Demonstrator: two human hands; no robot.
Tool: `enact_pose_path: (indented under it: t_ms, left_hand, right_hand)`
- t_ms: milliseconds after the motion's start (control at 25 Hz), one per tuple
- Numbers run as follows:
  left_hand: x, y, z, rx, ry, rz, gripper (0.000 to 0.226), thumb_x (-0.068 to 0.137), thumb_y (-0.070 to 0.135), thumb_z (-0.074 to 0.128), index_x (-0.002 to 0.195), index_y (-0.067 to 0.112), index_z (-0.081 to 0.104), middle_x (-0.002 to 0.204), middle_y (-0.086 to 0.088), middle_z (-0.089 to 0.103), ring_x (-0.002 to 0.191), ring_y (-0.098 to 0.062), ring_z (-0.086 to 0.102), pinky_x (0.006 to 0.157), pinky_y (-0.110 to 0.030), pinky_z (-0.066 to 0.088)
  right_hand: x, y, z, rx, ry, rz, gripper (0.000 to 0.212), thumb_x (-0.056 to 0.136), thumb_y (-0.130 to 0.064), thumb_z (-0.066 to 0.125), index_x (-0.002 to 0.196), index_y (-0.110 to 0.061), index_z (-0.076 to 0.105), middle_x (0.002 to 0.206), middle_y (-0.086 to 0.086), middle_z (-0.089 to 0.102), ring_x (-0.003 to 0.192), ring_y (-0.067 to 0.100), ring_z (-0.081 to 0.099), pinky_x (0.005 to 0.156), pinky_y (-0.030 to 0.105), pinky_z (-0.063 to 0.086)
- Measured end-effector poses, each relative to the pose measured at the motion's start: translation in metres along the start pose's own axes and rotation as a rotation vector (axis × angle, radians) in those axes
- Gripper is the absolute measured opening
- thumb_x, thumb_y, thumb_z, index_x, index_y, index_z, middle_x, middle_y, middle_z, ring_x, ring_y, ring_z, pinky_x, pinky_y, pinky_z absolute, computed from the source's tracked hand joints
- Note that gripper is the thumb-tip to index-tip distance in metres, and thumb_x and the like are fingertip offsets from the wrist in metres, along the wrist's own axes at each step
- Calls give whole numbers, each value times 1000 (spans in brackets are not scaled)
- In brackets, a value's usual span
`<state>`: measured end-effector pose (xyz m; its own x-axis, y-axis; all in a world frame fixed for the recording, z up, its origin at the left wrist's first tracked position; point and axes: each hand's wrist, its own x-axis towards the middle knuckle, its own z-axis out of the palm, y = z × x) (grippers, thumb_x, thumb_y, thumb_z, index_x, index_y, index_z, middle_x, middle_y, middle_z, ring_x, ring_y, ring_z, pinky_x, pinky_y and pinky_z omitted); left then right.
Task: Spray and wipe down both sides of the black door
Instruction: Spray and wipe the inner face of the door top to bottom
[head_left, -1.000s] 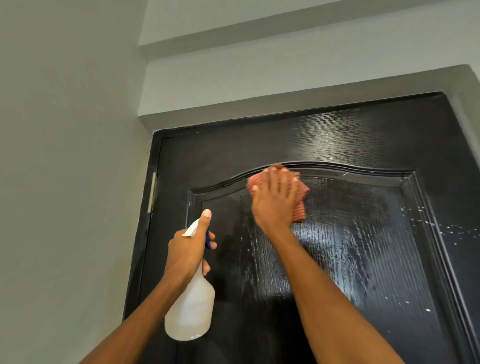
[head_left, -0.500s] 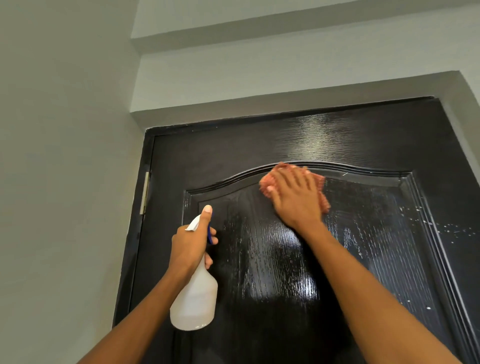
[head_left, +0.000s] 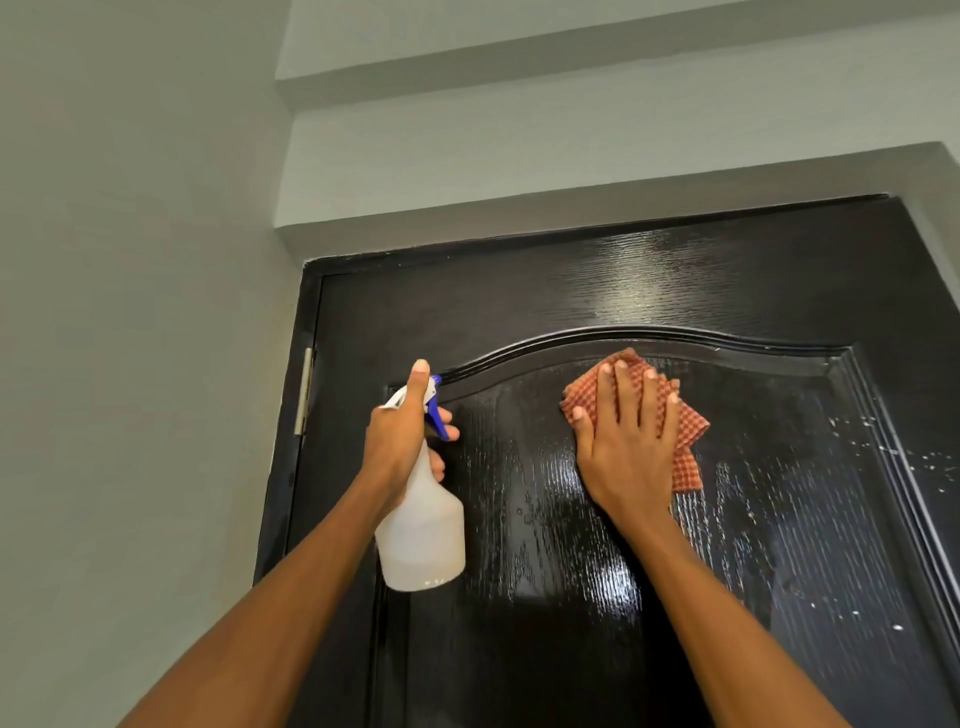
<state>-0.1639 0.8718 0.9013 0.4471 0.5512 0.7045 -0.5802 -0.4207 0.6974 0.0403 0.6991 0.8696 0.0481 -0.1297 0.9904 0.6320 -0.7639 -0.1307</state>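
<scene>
The black door (head_left: 597, 291) fills the middle and right of the head view; its arched upper panel is wet and glossy, with white droplets toward the right. My right hand (head_left: 628, 436) presses an orange checked cloth (head_left: 688, 434) flat against the panel just below the arch moulding, fingers straight and spread. My left hand (head_left: 402, 441) grips the neck of a white spray bottle (head_left: 423, 535) with a blue trigger, held upright close to the door, left of the cloth.
A grey wall (head_left: 140, 338) runs along the left, meeting the door frame at a metal hinge (head_left: 305, 389). A grey lintel and ceiling step (head_left: 571, 156) sit above the door. The right moulding edge (head_left: 883, 441) carries spray specks.
My right hand has slid the cloth rightward along the top of the arched panel. The left hand with the bottle has stayed roughly where it was beside the panel's left edge.
</scene>
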Motion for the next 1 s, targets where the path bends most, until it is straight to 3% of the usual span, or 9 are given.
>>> enact_pose_path:
  t_ms: [160,360,520,720,840,1000]
  left_hand:
    - [18,12,9,44,-133,-110,79,88,80,41,76,5,63,70,-16,66,44,-21,53,46,-28,48]
    - [21,12,23,44,-213,-92,86,89,79,38,85,-1,69,80,-18,73,44,-20,55,45,-27,48]
    - [23,25,31,61,-234,-61,78,87,80,41,71,6,62,66,-12,65,43,-20,53,46,-28,48]
    - [29,21,14,101,-264,3,91,89,79,41,94,-7,68,87,-25,72,47,-23,58,46,-28,50]
    - [27,17,0,105,-248,13,87,89,78,39,90,-4,68,86,-22,74,47,-24,58,46,-29,50]
    - [21,15,-5,96,-223,14,80,92,74,37,100,2,70,87,-18,76,45,-22,56,42,-27,48]
  right_hand:
    - [-11,-3,3,4,1,-19,68,106,-53,24,163,-17,23,171,8,18,159,32,10,127,58,8]
    - [-24,-11,5,-32,-27,-57,68,106,-54,25,164,-17,20,172,7,14,159,32,8,127,59,8]
    - [-32,-27,9,-15,-93,-272,66,108,-56,24,165,-23,15,173,1,10,159,29,4,127,55,0]
    - [6,-63,17,-5,-129,-555,62,107,-52,29,162,-23,30,169,1,28,158,30,16,127,56,9]
    - [35,-75,19,5,-135,-543,59,105,-53,32,156,-25,42,163,-1,39,154,29,27,126,54,12]
    - [50,-59,12,5,-105,-469,54,104,-55,35,149,-29,50,155,-3,48,148,26,36,125,51,17]
